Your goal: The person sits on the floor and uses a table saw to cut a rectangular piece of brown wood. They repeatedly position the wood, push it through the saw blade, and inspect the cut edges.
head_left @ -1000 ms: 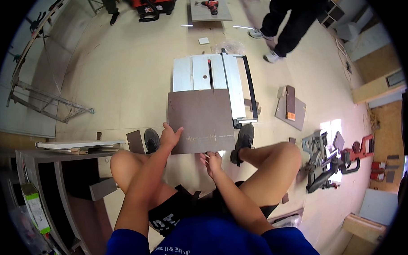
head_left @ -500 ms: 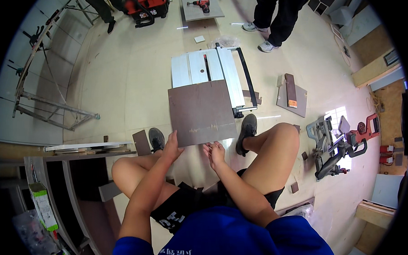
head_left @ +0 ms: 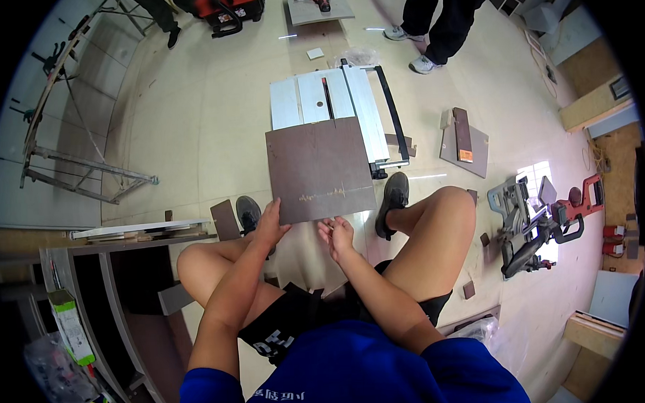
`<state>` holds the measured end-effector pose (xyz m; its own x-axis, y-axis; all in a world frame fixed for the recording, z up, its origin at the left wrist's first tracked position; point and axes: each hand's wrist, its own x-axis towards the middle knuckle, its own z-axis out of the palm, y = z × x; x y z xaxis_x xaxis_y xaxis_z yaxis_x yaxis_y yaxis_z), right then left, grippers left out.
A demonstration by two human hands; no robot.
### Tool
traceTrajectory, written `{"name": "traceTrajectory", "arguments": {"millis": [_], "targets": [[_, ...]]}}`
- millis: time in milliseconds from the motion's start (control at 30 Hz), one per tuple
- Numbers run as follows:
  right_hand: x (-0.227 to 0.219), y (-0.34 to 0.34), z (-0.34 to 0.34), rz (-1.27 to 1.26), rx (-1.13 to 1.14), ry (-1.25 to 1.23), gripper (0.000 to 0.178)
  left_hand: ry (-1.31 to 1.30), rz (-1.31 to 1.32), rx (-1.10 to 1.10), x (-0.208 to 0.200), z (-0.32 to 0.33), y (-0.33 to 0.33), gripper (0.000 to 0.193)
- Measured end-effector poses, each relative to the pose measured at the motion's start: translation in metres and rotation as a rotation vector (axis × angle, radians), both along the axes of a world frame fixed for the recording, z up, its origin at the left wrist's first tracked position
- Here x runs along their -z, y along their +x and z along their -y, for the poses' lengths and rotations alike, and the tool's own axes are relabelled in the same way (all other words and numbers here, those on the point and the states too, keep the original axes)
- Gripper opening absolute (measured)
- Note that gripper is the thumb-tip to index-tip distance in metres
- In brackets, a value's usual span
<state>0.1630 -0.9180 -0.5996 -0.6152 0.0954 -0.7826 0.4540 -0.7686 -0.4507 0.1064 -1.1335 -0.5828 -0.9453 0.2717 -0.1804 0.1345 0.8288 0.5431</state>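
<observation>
Because the brown panel (head_left: 321, 166) overlaps the pale saw table (head_left: 285, 107) at frame centre, its upper end appears supported | left hand (head_left: 269, 227): gripping the panel's lower-left corner, apparently steadying the overhang | right hand (head_left: 340, 237): half-curled by the lower edge; contact not discernible

White saw table (head_left: 285, 105) beneath a brown board (head_left: 320, 162)

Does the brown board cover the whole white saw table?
No, the white saw table shows plainly beyond the brown board.
</observation>
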Motion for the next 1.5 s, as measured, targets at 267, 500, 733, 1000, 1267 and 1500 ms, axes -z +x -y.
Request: {"name": "traceTrajectory", "arguments": {"millis": [267,500,733,1000,1267,1500], "targets": [[-0.009,-0.007,0.002,-0.043,0.052,-0.029,0.058,0.006,-0.057,-0.014,-0.007,-0.005,-0.007,0.094],[-0.02,-0.009,0.003,-0.064,0.135,-0.087,0.06,0.049,-0.113,-0.045,-0.009,-0.009,-0.01,0.082],[-0.022,-0.018,0.002,-0.136,0.151,-0.162,0.067,0.098,-0.16,-0.082,-0.008,-0.012,-0.019,0.069],[-0.027,-0.027,0.0,-0.2,0.112,-0.227,0.076,0.073,-0.148,-0.102,-0.003,-0.01,-0.03,0.069],[-0.024,-0.035,-0.002,-0.232,0.034,-0.229,0.081,0.033,-0.182,-0.12,0.002,-0.011,-0.035,0.07],[-0.02,-0.044,-0.003,-0.223,0.006,-0.215,0.081,-0.005,-0.204,-0.137,-0.001,-0.013,-0.041,0.071]]}}
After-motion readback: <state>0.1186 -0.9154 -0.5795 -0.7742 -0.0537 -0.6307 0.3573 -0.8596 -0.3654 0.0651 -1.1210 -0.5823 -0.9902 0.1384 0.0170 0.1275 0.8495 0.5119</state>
